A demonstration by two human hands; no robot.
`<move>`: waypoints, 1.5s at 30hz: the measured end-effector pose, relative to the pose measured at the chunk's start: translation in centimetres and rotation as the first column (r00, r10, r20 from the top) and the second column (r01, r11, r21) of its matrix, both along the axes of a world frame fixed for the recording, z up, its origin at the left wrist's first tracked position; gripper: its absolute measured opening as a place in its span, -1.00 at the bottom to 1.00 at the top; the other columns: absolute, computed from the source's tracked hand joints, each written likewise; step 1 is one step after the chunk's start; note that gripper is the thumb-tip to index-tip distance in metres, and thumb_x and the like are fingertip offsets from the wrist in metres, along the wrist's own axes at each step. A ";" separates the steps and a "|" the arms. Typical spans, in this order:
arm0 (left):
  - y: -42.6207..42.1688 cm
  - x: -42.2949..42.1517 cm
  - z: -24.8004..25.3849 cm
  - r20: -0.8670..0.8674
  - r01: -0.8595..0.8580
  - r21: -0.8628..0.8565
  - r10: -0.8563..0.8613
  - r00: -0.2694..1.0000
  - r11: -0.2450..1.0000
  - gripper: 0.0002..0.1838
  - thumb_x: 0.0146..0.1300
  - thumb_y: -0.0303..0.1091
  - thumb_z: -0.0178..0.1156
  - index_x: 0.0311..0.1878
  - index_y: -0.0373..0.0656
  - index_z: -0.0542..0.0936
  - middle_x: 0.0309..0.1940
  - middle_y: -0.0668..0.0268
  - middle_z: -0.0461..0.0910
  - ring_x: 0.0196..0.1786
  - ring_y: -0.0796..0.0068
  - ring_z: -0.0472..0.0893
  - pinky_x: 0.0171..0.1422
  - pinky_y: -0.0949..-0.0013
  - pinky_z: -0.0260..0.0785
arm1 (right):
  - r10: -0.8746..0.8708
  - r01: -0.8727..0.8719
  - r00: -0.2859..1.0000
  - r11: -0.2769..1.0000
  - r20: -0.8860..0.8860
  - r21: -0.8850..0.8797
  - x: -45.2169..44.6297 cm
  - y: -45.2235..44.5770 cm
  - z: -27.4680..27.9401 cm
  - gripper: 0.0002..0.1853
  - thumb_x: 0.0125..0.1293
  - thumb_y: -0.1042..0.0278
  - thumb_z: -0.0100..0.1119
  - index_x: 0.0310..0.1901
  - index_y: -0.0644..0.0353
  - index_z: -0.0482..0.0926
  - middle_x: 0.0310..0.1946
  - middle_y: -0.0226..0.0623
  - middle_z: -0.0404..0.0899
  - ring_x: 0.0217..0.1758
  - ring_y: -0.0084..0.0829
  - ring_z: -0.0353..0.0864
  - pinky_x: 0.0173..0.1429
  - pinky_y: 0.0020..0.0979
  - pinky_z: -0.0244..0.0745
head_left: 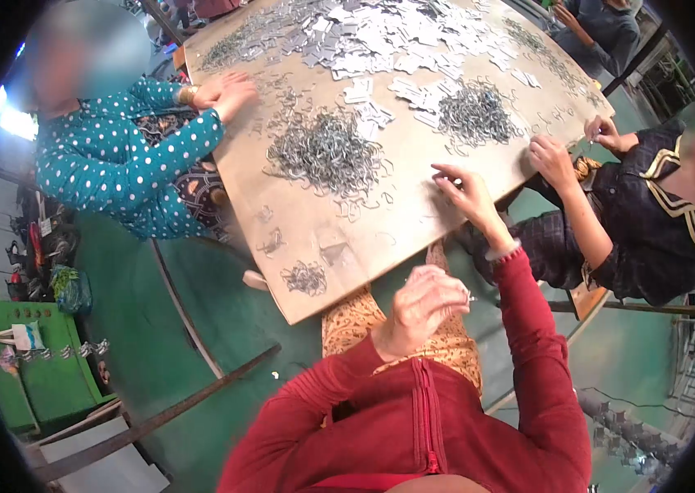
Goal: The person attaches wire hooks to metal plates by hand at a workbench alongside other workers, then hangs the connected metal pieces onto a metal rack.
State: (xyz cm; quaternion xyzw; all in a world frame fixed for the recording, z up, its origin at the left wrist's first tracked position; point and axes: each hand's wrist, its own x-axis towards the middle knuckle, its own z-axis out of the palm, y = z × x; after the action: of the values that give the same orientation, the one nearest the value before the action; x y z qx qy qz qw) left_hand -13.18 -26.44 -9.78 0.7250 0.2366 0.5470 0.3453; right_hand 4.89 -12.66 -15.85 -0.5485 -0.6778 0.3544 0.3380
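Along the near edge of a broad work table (438, 228), our right hand (472, 197) reaches in, released, thumb and fingers parted, over bare tabletop on the near side of the right-hand heap of curved metal pieces (479, 113). Our left hand (421, 311) is just off that edge, above patterned trousers (354, 319), fingers bent inward; a small bright bit (471, 298) shows by the fingertips, but we cannot tell whether it is grasped. A larger heap (323, 152) lies left of centre, a small cluster (304, 278) near the front corner. Flat metal plates (364, 37) spread across the far end. We have open room between the larger heap and our right hand. One co-worker's hands (226, 92) rest at the left edge; another's hands (554, 161) work the right.
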 end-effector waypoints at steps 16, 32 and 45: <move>0.4 -1.3 -0.5 -0.016 -0.071 -0.109 0.070 0.997 0.992 -0.77 -0.07 -0.58 0.34 -0.32 -0.21 0.53 -0.34 0.28 0.60 -0.24 0.33 0.59 -0.04 0.28 0.37 | -0.310 -0.341 0.523 0.778 0.794 0.528 1.0 19.2 -2.8 -0.70 0.04 0.47 0.09 -0.12 0.22 0.50 -0.35 -0.12 0.57 -0.08 -0.12 0.48 -0.02 -0.16 0.37; -1.4 -2.1 -2.3 0.004 -0.170 -0.223 0.175 0.985 0.960 -0.82 -0.07 -0.58 0.33 -0.35 -0.19 0.57 -0.38 0.30 0.61 -0.28 0.37 0.58 -0.16 0.38 0.42 | -0.359 -0.050 0.611 0.872 -0.705 -0.487 -4.7 -3.2 0.6 -0.69 0.26 0.42 0.13 0.03 0.31 0.51 -0.31 -0.39 0.59 -0.20 -0.63 0.54 -0.18 -0.58 0.48; -3.7 -2.2 -2.6 0.060 -0.043 -0.438 0.077 0.995 0.898 -0.87 0.09 -0.57 0.26 -0.27 -0.24 0.56 -0.38 0.31 0.61 -0.32 0.53 0.58 -0.20 0.48 0.45 | -0.364 -0.155 0.190 0.906 -0.912 -0.394 -5.2 -13.6 4.4 -0.65 0.15 0.65 0.17 -0.01 0.34 0.40 -0.10 -0.22 0.49 -0.08 -0.42 0.56 0.03 -0.28 0.57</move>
State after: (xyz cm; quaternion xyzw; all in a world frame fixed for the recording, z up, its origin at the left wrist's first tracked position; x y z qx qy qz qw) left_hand -15.38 -30.13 -12.36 0.6006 0.3618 0.5175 0.4905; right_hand -0.29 -26.28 -11.44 -0.3005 -0.1792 0.7258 0.5923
